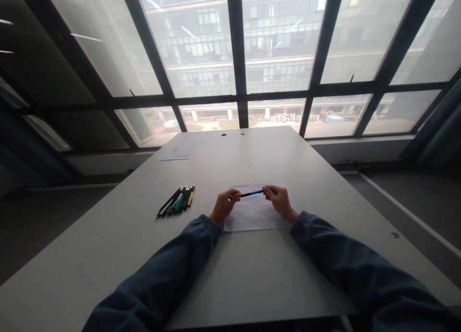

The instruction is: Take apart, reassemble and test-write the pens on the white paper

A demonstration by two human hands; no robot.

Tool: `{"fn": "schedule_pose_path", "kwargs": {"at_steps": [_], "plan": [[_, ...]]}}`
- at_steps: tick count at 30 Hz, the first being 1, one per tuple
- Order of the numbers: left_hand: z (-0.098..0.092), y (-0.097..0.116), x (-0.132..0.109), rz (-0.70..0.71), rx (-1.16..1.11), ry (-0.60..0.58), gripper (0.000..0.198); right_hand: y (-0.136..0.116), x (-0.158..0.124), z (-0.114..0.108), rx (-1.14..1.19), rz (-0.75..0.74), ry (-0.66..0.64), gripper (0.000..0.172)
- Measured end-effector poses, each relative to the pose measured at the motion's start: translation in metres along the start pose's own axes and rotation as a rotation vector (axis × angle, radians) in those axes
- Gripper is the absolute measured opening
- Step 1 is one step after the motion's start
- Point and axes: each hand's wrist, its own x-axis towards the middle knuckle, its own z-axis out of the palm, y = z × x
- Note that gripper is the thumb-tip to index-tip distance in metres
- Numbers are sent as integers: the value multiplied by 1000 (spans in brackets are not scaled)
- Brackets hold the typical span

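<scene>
A slim blue and black pen (253,193) spans the gap between my two hands, over a white sheet of paper (252,214). Its dark end is pinched by my left hand (225,203), fingers closed. At the blue end, my right hand (280,200) grips it between thumb and fingers. Both pen tips are hidden in the fingers. To the left of my left hand lies a group of several pens (176,201), mostly black, with green and yellow ones among them.
The white table (266,159) reaches toward large windows. Printed papers (180,147) lie at its far left. Two small dark spots mark the far edge, one a round hole (224,134). A small dark item (395,235) sits near the right edge.
</scene>
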Motion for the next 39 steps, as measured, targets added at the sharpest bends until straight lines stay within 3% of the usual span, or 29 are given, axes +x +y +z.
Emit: {"fn": "schedule_pose_path", "kwargs": {"at_steps": [9,20,39], "plan": [[1,-4,0,45,50,43,22,-4,-1,0,-30,3,9,41],[0,-3,2,99,86,13,18,-8,0,-1,-56,-10,55,37],[0,-2,2,85,65,40,20,-3,2,-2,-17,20,92,30]]}}
